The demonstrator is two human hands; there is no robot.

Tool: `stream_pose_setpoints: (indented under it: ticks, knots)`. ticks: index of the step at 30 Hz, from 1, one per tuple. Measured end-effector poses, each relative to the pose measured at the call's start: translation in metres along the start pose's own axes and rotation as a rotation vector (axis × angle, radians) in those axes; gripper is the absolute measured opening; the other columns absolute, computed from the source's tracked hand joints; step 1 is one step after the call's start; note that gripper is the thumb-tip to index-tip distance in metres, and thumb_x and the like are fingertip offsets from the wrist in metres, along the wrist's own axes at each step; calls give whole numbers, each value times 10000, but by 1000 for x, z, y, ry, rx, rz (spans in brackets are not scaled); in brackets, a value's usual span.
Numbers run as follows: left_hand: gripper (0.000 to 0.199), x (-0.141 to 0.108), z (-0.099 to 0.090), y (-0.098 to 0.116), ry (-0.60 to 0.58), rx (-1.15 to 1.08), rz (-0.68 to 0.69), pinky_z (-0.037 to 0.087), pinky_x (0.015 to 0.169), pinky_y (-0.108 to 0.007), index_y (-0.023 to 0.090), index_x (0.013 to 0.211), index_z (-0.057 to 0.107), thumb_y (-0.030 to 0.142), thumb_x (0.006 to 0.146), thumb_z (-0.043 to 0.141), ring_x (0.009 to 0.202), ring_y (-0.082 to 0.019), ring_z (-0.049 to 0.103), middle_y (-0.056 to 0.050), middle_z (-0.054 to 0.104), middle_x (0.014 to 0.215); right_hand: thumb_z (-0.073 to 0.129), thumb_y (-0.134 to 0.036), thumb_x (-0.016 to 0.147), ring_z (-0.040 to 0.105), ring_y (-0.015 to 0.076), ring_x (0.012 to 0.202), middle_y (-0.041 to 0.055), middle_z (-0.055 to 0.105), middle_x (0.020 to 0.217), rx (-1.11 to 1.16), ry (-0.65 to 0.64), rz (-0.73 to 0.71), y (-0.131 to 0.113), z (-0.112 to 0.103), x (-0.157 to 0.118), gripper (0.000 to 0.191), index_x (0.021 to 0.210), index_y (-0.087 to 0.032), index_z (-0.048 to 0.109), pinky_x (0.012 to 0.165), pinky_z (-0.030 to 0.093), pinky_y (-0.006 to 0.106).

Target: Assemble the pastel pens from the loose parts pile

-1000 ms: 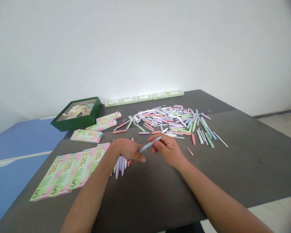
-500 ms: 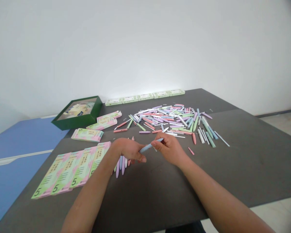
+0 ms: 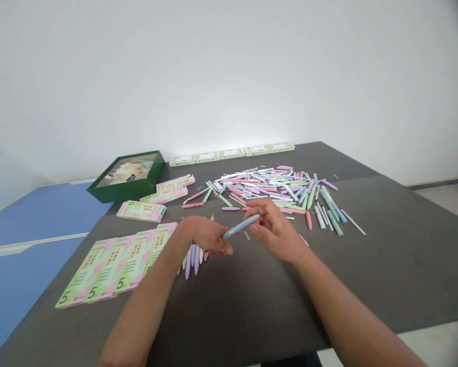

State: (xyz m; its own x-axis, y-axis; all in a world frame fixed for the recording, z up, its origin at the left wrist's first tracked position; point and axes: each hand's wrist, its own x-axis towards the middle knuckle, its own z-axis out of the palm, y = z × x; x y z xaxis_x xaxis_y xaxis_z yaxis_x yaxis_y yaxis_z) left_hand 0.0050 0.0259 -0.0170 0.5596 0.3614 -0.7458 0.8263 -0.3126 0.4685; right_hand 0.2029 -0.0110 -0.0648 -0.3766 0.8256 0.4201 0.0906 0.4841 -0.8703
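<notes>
My left hand (image 3: 209, 235) grips a light blue pen (image 3: 239, 227) near its rear end, with the pen slanting up to the right. The tip of that pen reaches my right hand (image 3: 270, 228), whose thumb and fingers are parted around it. Below my left hand, several pastel pens (image 3: 192, 261) in purple, blue, green, white and pink show their ends; the hand covers the rest of them, and I cannot tell whether it touches them. Past my right hand spreads a loose pile of pastel pen parts and white refills (image 3: 267, 188).
Flat green-and-pink cartons (image 3: 106, 265) overlap at the left, with more cartons (image 3: 141, 210) behind. A green box (image 3: 122, 191) holding packets stands at the table's (image 3: 366, 275) back left. Pale green boxes (image 3: 232, 153) line the wall. A small clear piece (image 3: 247, 235) lies between my hands.
The fingers of my right hand have loosened and parted from the blue pen's tip. My left hand keeps its hold on the pen. The view has shifted slightly.
</notes>
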Motion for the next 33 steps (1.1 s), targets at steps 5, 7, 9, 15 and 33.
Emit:
stream_pose_setpoints:
  ticks: [5, 7, 9, 15, 33]
  knots:
    - [490, 3, 0, -3, -8, 27, 1, 487, 664, -276, 134, 1219, 430, 425, 827, 475, 699, -173, 633, -77, 667, 913, 505, -277, 832, 437, 108, 559, -22, 477, 632, -263, 27, -23, -5, -12, 1, 101, 857, -181, 520, 529, 326, 224]
    - [502, 4, 1, -2, -12, 21, -1, 488, 663, -270, 144, 1240, 413, 413, 822, 484, 716, -172, 634, -83, 661, 957, 506, -299, 832, 419, 107, 548, -18, 476, 612, -360, 13, -34, -8, -14, 2, 147, 757, -173, 521, 524, 307, 228]
    - [513, 4, 1, -1, -24, 7, 1, 492, 651, -262, 157, 1259, 396, 403, 817, 486, 737, -174, 633, -87, 651, 997, 508, -319, 831, 422, 111, 553, -11, 486, 616, -400, -16, -45, -11, -15, 3, 174, 741, -171, 521, 527, 301, 233]
    - [567, 4, 2, 3, -34, -12, -5, 497, 633, -273, 155, 1303, 339, 390, 812, 498, 736, -190, 632, -95, 652, 969, 482, -282, 853, 459, 117, 602, 0, 534, 694, -443, -155, -85, -18, -20, 4, 130, 900, -179, 546, 542, 299, 225]
    - [414, 3, 4, 7, -32, -1, 3, 494, 624, -260, 154, 1178, 437, 372, 830, 486, 753, -189, 634, -100, 652, 977, 519, -390, 827, 486, 126, 621, 11, 583, 739, -724, -374, -97, -36, -33, 20, 228, 921, -186, 553, 541, 261, 231]
